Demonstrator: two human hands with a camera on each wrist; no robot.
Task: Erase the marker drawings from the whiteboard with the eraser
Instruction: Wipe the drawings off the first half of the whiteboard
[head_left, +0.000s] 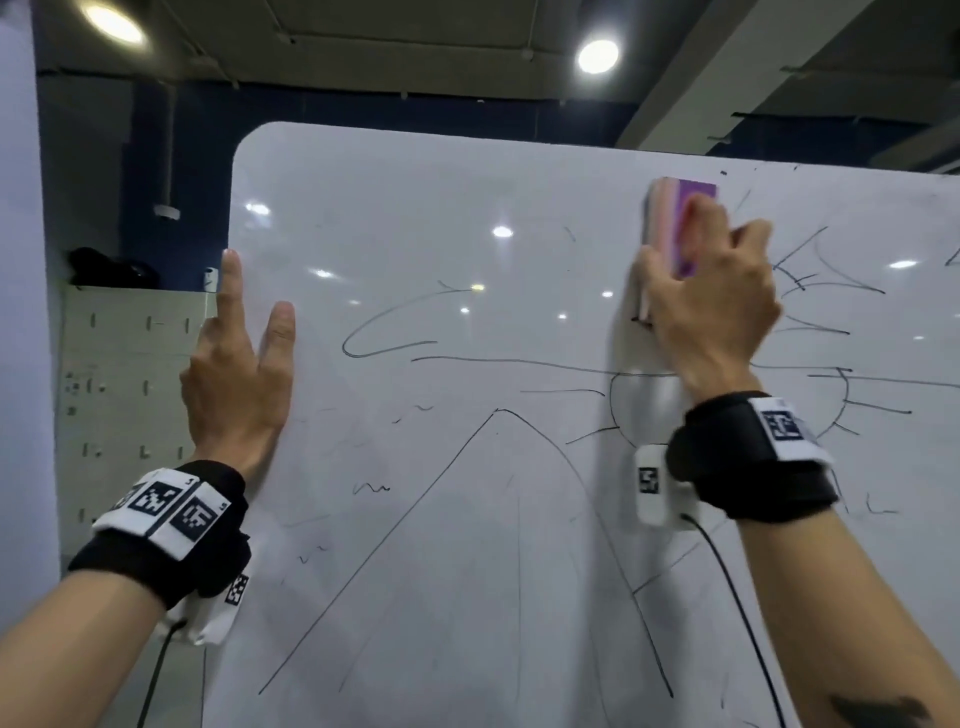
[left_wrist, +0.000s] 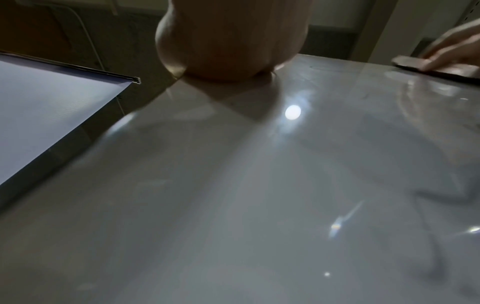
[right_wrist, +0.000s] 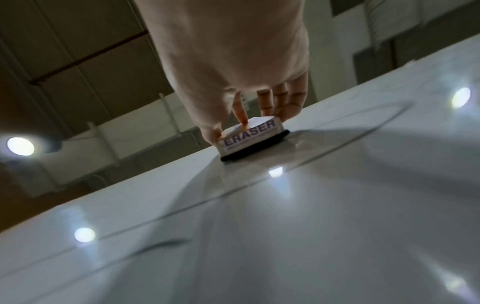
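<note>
A glossy whiteboard (head_left: 467, 218) stands upright before me, covered with black marker lines: a tall peak (head_left: 498, 411), a loop (head_left: 363, 343) and a rayed shape (head_left: 841, 395) at the right. My right hand (head_left: 711, 301) grips a purple-and-white eraser (head_left: 680, 208) and presses its black felt flat on the upper right of the board. In the right wrist view the eraser (right_wrist: 249, 133) reads "ERASER", with fingers on top and sides. My left hand (head_left: 244, 364) lies flat with straight fingers on the board's left edge (left_wrist: 228, 67).
A pale cabinet (head_left: 130, 374) with slots stands behind the board at the left, with a dark object (head_left: 109, 267) on top. A white panel (left_wrist: 46, 111) shows left of the board. Ceiling lights (head_left: 597, 56) reflect off the board.
</note>
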